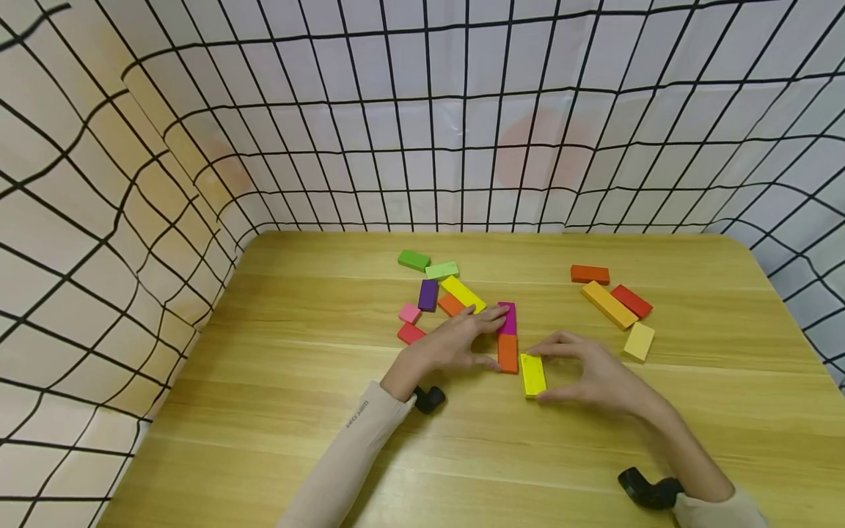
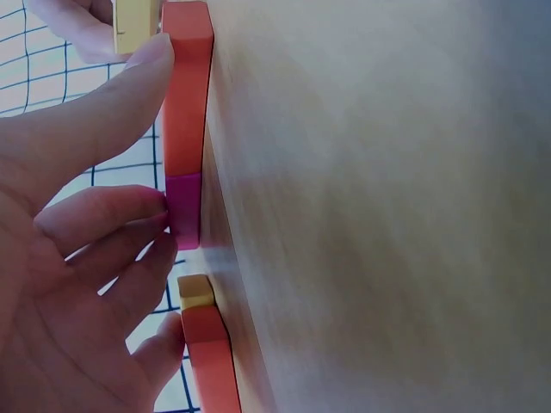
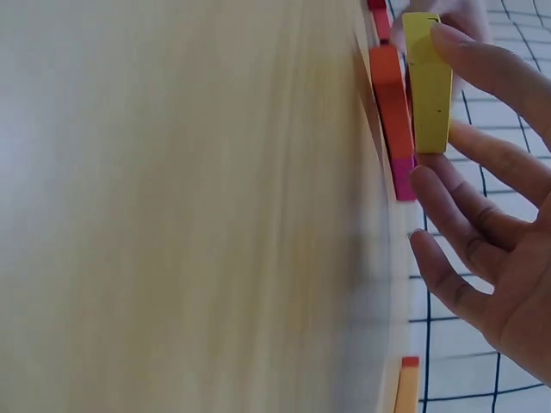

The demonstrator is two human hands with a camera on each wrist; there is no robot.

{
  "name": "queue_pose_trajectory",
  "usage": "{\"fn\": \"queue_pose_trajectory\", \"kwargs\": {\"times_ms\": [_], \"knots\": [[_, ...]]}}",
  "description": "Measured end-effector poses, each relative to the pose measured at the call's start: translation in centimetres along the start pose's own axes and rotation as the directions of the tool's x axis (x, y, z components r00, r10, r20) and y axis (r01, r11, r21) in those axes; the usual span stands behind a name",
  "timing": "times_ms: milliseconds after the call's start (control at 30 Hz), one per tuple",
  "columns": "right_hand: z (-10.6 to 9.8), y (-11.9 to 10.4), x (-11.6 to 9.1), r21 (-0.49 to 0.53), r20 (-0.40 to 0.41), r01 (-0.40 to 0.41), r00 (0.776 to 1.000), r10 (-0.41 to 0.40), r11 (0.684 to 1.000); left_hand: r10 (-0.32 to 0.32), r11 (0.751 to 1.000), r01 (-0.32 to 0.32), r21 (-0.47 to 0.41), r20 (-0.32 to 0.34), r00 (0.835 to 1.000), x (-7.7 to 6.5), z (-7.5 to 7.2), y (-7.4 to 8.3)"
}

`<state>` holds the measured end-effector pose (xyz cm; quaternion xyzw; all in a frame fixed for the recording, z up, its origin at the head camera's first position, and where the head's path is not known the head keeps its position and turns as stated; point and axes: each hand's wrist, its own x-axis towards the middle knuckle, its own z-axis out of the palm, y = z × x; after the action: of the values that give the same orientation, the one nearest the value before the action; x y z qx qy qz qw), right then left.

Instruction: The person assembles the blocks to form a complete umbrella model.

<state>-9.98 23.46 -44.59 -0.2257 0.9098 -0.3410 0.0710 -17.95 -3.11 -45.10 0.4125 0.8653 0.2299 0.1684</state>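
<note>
My left hand [image 1: 455,341] touches a row of two blocks lying end to end: a magenta block [image 1: 507,320] at the far end and an orange block [image 1: 507,353] at the near end. In the left wrist view its thumb rests by the orange block [image 2: 187,103], while a finger meets the magenta block [image 2: 183,211]. Right of that row, my right hand [image 1: 587,370] pinches a yellow block [image 1: 533,375] by its two ends, thumb near and fingers far. The yellow block [image 3: 430,103] appears raised off the table in the right wrist view.
Beyond my left hand lie loose blocks, including purple [image 1: 428,295], green [image 1: 414,259], pink [image 1: 409,314], red [image 1: 411,334] and yellow [image 1: 463,293] ones. Another group, with an amber block [image 1: 609,305] and a pale yellow block [image 1: 639,342], lies right. A grid-patterned curtain [image 1: 449,117] borders the wooden table [image 1: 264,440].
</note>
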Motion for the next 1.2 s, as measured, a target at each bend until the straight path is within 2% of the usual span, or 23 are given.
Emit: {"fn": "queue_pose_trajectory", "kwargs": {"times_ms": [267,533,800,1200], "knots": [[0.9,-0.9,0.2,0.080,0.069,-0.004,0.998,-0.001,0.997,-0.004,1.000,0.004,-0.002,-0.002,1.000,0.1,0.0,0.0],[1.3,-1.2,0.2,0.115,0.141,-0.005,0.990,-0.012,0.993,-0.012,1.000,0.012,-0.019,-0.004,1.000,0.1,0.0,0.1],[2.0,-1.6,0.1,0.061,0.120,0.008,0.993,-0.015,0.998,-0.006,1.000,0.006,-0.019,-0.003,1.000,0.0,0.0,0.0],[1.5,-1.9,-0.1,-0.014,0.125,0.021,0.992,-0.019,1.000,-0.007,1.000,0.007,-0.018,-0.002,1.000,0.0,0.0,0.0]]}}
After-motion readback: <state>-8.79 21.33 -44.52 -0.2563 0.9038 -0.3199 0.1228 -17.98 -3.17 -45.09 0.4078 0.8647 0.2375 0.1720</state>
